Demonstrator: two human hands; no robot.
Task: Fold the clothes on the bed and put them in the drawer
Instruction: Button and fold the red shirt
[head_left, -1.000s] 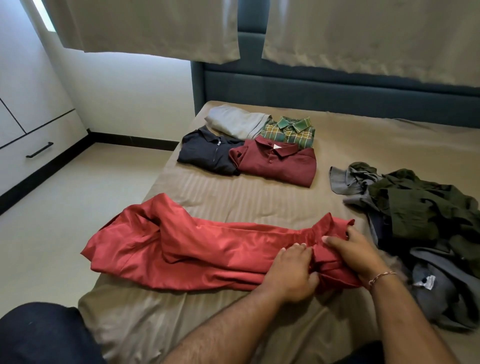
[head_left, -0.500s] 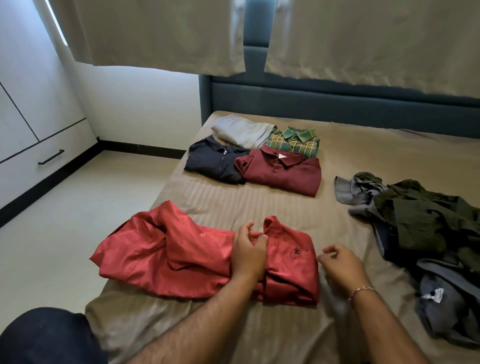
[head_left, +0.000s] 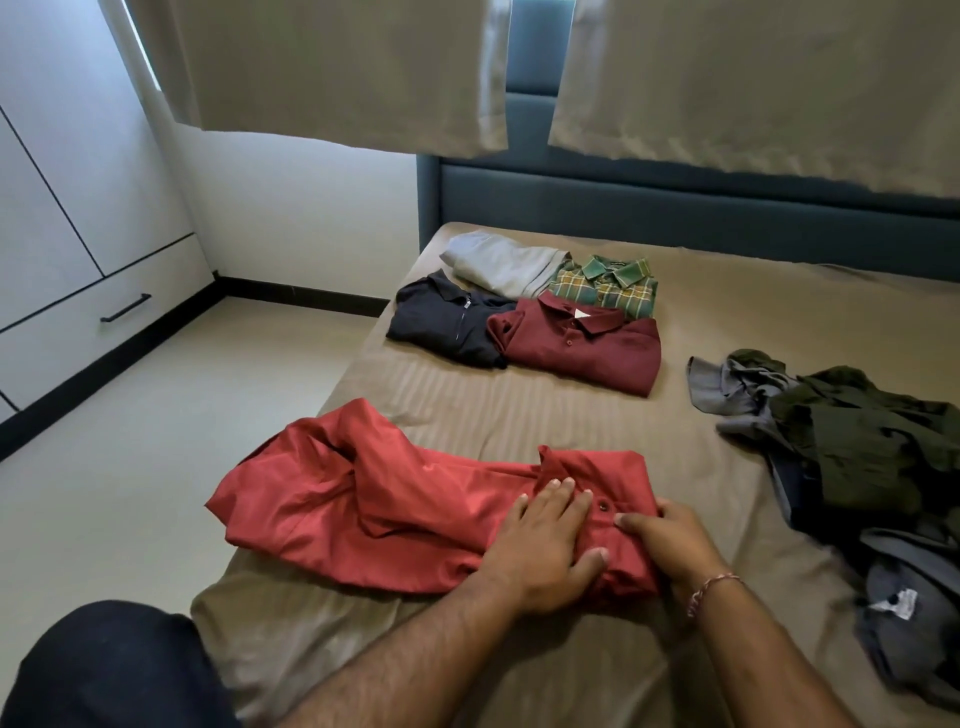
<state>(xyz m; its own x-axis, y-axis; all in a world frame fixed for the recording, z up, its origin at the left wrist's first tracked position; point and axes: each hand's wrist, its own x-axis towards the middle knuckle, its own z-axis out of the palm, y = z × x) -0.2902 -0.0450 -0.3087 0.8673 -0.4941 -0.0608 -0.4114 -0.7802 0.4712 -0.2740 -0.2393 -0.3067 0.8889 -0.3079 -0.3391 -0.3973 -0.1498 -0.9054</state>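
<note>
2 hands (head_left: 550, 545) flat on red shirt (head_left: 374, 499)

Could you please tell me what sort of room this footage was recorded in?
Most likely a home bedroom: a bed with an upholstered headboard, a built-in white wardrobe with a drawer, and curtains hanging above the bed.

We lose the right end of the unfolded pile (head_left: 857, 447) past the picture's edge. Our right hand (head_left: 670, 540) hides its fingertips behind the red shirt (head_left: 395, 499), and the tag (head_left: 893, 603) is too small to read.
</note>
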